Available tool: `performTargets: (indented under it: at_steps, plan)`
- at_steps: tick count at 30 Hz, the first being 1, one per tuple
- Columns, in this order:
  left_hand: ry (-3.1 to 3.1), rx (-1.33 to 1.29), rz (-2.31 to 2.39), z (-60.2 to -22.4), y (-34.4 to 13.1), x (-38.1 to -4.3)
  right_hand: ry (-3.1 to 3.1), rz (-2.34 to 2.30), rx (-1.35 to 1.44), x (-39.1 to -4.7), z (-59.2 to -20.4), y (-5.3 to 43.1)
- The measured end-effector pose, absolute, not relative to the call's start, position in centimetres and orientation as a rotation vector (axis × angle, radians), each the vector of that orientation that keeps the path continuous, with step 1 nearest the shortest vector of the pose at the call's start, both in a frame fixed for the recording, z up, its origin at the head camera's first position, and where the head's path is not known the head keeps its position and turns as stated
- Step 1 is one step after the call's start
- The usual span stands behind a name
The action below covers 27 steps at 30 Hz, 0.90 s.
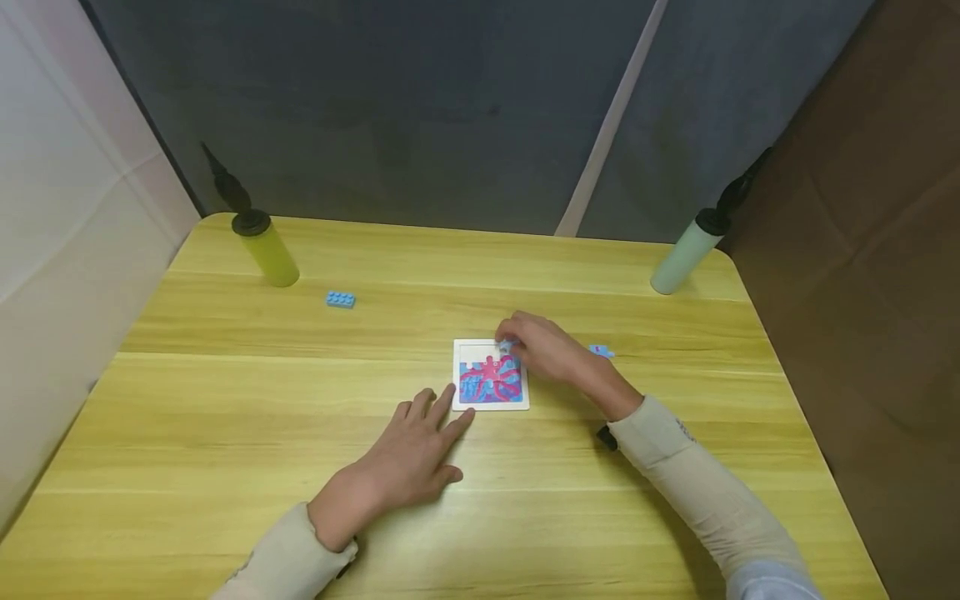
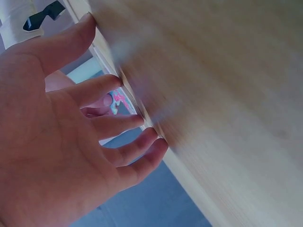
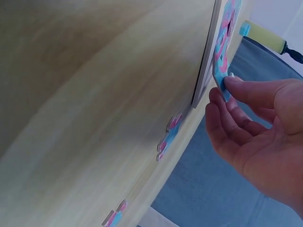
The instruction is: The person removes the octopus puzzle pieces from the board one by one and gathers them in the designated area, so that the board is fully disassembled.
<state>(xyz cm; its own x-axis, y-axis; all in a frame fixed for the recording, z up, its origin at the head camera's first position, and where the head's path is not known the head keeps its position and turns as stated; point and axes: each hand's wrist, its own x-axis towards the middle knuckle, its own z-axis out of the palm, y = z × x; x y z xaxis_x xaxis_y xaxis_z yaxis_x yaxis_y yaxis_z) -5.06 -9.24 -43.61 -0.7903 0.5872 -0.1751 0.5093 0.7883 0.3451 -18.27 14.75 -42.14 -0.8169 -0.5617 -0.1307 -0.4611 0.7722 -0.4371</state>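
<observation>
A white-framed jigsaw puzzle (image 1: 491, 408) lies on the table, its picture a pink octopus on blue. Pieces fill the lower part; white backing shows at the upper left. My right hand (image 1: 551, 352) is over the upper right corner, pinching a blue puzzle piece (image 3: 221, 81) between thumb and fingers. The fingers partly cover that piece. My left hand (image 1: 408, 458) rests spread on the table, fingertips against the frame's lower left edge. Right of the frame lies a loose blue and pink piece (image 1: 601, 351); the right wrist view shows two loose pieces (image 3: 169, 136) on the tabletop.
A light blue toy brick (image 1: 341, 300) sits at the back left. Behind it stands a yellow hand pump (image 1: 272, 257) with a black top; a pale green pump (image 1: 684, 260) stands at the back right. Cloth walls surround the wooden table (image 1: 187, 467).
</observation>
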Motion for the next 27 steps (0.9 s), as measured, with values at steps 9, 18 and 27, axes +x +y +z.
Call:
performTargets:
  at_steps: [9, 18, 27]
  plan:
    - [2.708, 0.842, 0.41, -43.68, -9.16, -5.15, 2.695, -0.597, -0.791, -18.42, -41.99, 14.82]
    - [2.685, 0.812, 0.385, -43.64, -9.13, -5.38, 2.693, -0.594, -0.802, -18.31, -41.98, 14.78]
    - [2.666, 0.794, 0.397, -43.43, -9.23, -5.75, 2.673, -0.609, -0.779, -18.54, -41.99, 14.94]
